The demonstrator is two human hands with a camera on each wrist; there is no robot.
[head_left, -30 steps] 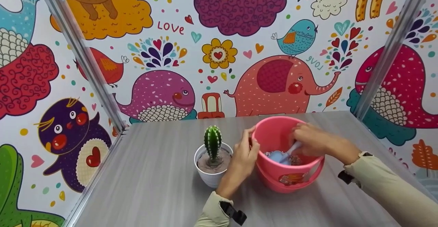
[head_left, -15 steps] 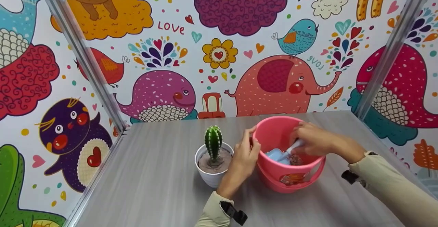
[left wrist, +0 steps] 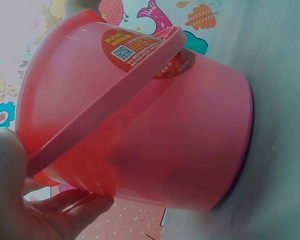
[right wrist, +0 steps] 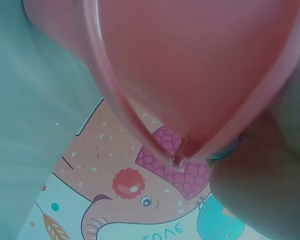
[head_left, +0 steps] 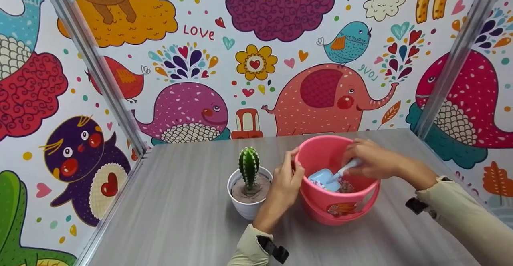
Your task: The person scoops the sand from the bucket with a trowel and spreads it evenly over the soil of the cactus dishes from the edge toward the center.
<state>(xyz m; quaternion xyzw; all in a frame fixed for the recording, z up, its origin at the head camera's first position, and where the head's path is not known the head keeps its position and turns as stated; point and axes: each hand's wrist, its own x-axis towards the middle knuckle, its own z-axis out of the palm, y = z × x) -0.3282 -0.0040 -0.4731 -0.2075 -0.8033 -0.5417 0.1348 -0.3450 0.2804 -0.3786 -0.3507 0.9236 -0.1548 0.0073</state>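
Note:
A pink bucket [head_left: 320, 150] stands upright on the table. My left hand [head_left: 283, 180] grips its left side by the rim; in the left wrist view the fingers [left wrist: 90, 212] lie against the wall below the rim. Inside the bucket, my right hand [head_left: 370, 160] holds the handle of a light blue toy shovel [head_left: 326, 179]. The shovel's blade is tilted at the left of the bucket, with small pale and pinkish bits about it and a heap of gravel-like bits [head_left: 345, 186] beside it. In the right wrist view the bucket wall [right wrist: 190, 60] hides most of the shovel.
A green cactus [head_left: 249, 168] in a white ribbed pot [head_left: 246, 208] stands just left of my left forearm. The grey wood-grain table [head_left: 180, 202] ends at walls with cartoon animals, and metal posts [head_left: 98, 65] rise at its corners. The bucket's handle hangs down in front.
My right hand has risen slightly and shifted a little to the right, and the shovel's blade shows more plainly with bits by its edge. The left hand keeps its grip on the bucket.

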